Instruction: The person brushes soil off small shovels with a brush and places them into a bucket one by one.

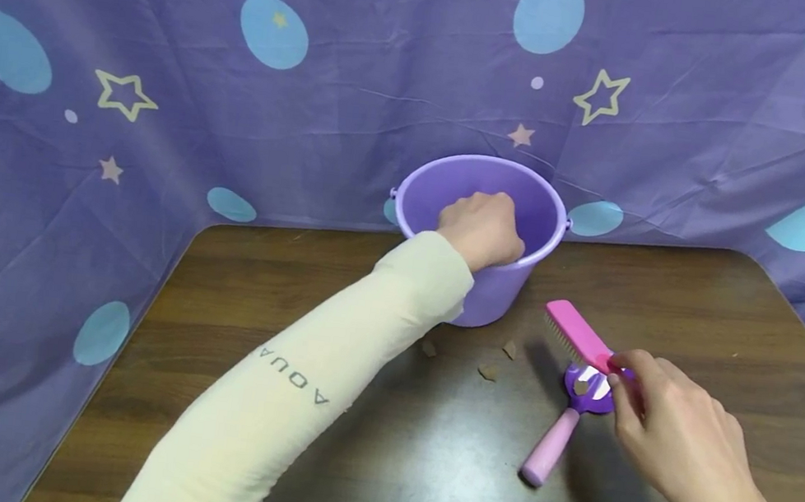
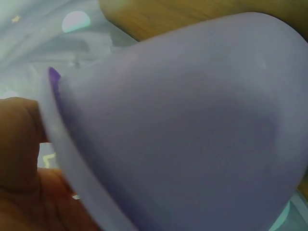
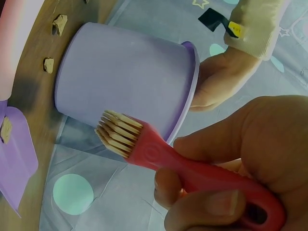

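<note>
In the head view my left hand [image 1: 482,231] is lowered over the near rim of a purple bucket [image 1: 490,298]. Its fingertips are hidden inside, so whether they hold anything does not show. The left wrist view has part of that hand [image 2: 17,159] behind the bucket's rim. With thumb and fingers, my right hand [image 1: 684,424] grips a pink brush [image 1: 576,330] by its handle, pale bristles [image 3: 118,134] facing away from the hand. Under the brush lies a small purple dustpan [image 1: 550,450] with a pink handle, a tan scrap [image 1: 581,387] on its pan.
Several tan scraps, among them one flat piece [image 1: 487,372], lie on the brown wooden table [image 1: 378,464] in front of the bucket. A purple cloth [image 1: 358,113] with stars and blue spots hangs behind the table and along its left side.
</note>
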Available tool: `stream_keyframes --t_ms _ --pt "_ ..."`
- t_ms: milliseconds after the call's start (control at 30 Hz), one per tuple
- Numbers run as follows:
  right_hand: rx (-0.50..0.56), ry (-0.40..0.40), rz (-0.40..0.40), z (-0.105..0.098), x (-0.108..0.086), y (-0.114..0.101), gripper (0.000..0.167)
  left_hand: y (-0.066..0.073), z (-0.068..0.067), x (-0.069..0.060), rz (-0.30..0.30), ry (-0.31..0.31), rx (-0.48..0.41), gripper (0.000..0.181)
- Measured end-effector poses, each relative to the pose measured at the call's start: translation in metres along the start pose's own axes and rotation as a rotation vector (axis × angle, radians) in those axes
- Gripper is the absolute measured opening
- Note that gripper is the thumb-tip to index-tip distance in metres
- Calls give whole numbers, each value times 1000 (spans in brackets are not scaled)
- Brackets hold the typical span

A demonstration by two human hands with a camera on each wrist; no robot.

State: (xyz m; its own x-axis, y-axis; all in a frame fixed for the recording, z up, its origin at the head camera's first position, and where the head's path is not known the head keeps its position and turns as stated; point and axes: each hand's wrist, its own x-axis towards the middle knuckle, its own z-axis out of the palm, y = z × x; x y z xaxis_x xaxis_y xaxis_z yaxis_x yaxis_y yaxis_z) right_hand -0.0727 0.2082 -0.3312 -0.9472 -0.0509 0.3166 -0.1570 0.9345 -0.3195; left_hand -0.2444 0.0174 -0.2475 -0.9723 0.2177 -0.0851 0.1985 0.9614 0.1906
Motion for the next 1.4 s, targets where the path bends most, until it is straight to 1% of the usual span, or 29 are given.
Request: stream_keyframes --t_ms 133,200,300,367,433,500,567,667,767,900,1033,1100,1267,1400 --pt "6 6 7 -3 0 3 16 1 -4 -12 50 59 -33 9" --pt "11 13 10 -4 0 4 17 1 -6 -20 95 102 -47 10" --pt "18 24 9 -6 1 6 18 0 -7 -36 171 184 -47 14" --pt "19 34 7 -7 1 7 18 0 -5 -46 223 238 -37 14" --pt "20 36 10 -9 1 8 19 1 -2 -55 272 279 -27 12" --pt "20 36 14 -10 2 9 19 2 3 -64 319 308 -20 12" --pt "23 28 27 -12 1 11 20 2 9 -74 359 322 -6 12" --pt "28 26 44 -15 1 13 20 2 22 -88 396 307 9 15" --pt "33 23 59 -17 1 15 20 1 35 -100 405 266 23 18" --pt "36 25 62 -17 2 16 20 -1 50 -111 402 209 22 21" --pt "32 36 65 -18 2 18 19 -2 69 -118 405 152 -18 23" --pt "31 38 68 -19 2 19 19 -1 80 -120 405 136 -45 24" --pt "28 50 87 -23 2 22 18 10 109 -124 400 128 -78 26" --pt "27 60 103 -24 3 22 16 18 128 -126 392 117 -101 27"
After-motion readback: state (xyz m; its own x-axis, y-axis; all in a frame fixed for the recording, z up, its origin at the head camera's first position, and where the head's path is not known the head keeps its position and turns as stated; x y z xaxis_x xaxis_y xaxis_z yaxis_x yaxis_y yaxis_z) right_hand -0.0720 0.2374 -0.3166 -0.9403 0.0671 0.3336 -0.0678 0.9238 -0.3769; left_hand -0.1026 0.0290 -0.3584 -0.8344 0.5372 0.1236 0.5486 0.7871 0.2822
